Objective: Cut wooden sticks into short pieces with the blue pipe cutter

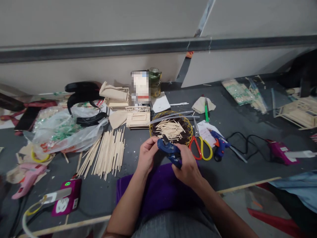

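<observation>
My right hand [188, 167] is closed round the handles of a blue cutter [169, 151], held over the near edge of the grey table. My left hand [148, 155] is curled at the cutter's jaws, fingertips pinched together; whatever it holds there is too small to make out. Just beyond both hands stands a round wire basket [188, 127] with several short cut wooden sticks [170, 129]. A purple cloth [158, 188] lies under my forearms.
Long wooden sticks [106, 155] lie left of my hands. Red-and-yellow scissors [200, 147] and a blue glue gun [220, 145] sit right. Small stick-built models [138, 117], plastic bags [61, 132], a pink glue gun [28, 178] and magenta power strips [66, 198] surround them. A jar [155, 82] stands by the wall.
</observation>
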Motion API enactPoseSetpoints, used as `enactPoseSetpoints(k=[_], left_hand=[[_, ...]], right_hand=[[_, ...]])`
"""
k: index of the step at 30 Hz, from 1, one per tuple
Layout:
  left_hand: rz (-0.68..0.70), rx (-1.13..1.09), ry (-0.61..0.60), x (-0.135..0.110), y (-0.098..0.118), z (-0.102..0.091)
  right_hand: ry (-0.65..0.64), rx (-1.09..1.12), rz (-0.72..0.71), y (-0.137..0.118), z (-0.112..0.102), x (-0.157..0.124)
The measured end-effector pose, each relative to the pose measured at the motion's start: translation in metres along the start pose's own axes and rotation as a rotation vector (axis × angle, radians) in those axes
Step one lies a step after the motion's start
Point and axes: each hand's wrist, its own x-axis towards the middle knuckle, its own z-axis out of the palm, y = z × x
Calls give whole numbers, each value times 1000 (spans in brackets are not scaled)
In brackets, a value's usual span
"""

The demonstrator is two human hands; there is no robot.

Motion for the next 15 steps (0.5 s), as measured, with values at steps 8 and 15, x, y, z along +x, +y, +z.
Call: enactPoseSetpoints(k=[8,15], left_hand=[[74,116,-99,-6,-6,-7],[113,202,-100,-18,-10,-14]], right_hand=[[-43,17,-1,1,-4,-3],[-36,-25,-93,4,0,-19]])
